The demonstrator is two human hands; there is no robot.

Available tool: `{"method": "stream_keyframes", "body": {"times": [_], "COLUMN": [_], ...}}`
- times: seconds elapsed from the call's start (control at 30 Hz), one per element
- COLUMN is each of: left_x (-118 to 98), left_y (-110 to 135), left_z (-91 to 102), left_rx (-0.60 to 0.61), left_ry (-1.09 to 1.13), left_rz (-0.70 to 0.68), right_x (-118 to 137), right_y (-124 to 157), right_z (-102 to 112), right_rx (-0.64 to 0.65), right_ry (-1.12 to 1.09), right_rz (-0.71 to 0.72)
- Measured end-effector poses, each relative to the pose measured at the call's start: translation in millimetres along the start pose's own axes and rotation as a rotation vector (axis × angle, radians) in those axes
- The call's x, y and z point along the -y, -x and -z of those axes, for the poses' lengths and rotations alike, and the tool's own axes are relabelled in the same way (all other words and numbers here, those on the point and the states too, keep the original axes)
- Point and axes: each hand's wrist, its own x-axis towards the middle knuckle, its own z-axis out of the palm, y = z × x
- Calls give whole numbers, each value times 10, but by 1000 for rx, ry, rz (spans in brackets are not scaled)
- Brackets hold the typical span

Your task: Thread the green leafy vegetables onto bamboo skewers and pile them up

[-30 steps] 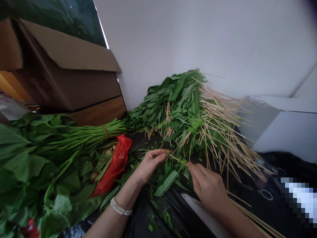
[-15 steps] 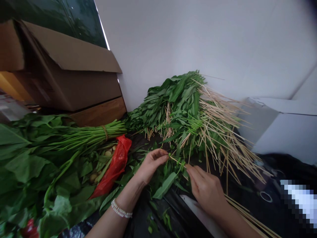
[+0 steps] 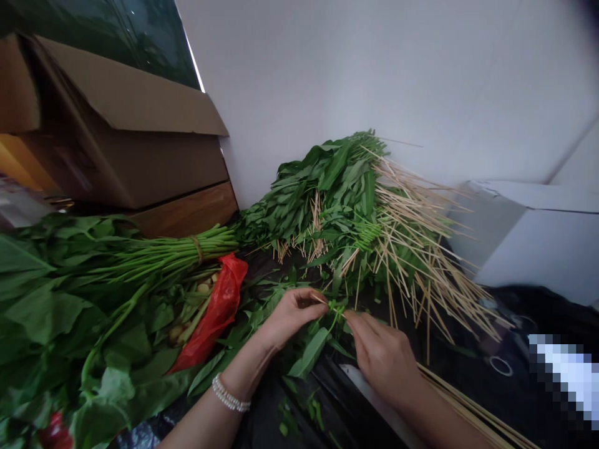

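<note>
My left hand (image 3: 294, 318), wearing a beaded bracelet (image 3: 229, 394), pinches green stem pieces (image 3: 333, 307) gathered on a thin bamboo skewer (image 3: 319, 299). The skewer's tip pokes out past the left fingertips. From the other side, my right hand (image 3: 381, 346) is closed on the same skewer, most of which its fingers hide. A long green leaf (image 3: 311, 353) hangs from the stem pieces between both hands. Just beyond lies a pile of skewered leafy greens (image 3: 322, 181), their bare skewers (image 3: 421, 243) fanning out to the right.
To the left lies a bundle of leafy stems (image 3: 159, 252), tied with a band, beside a red plastic bag (image 3: 219, 318). An open cardboard box (image 3: 159, 159) stands behind it. At right are a white box (image 3: 538, 243) and loose skewers (image 3: 472, 405) on black plastic (image 3: 355, 405).
My left hand has shifted right and slightly down, bringing the green stem pieces together along the skewer. Its tip now shows past the left fingers. The right hand has moved slightly left.
</note>
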Motion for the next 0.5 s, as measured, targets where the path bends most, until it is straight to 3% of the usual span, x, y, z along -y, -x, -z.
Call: {"method": "stream_keyframes", "body": {"times": [0.2, 0.5], "left_x": [5, -31], "left_y": [16, -62], "left_z": [-14, 176], "left_rx": [25, -311], "left_ry": [49, 256], "left_rz": [0, -57], "right_x": [3, -155], "right_y": [-26, -73], "right_z": [26, 153], "right_rx": [-4, -181], "right_ry": [7, 120], "right_rz": [9, -40]}}
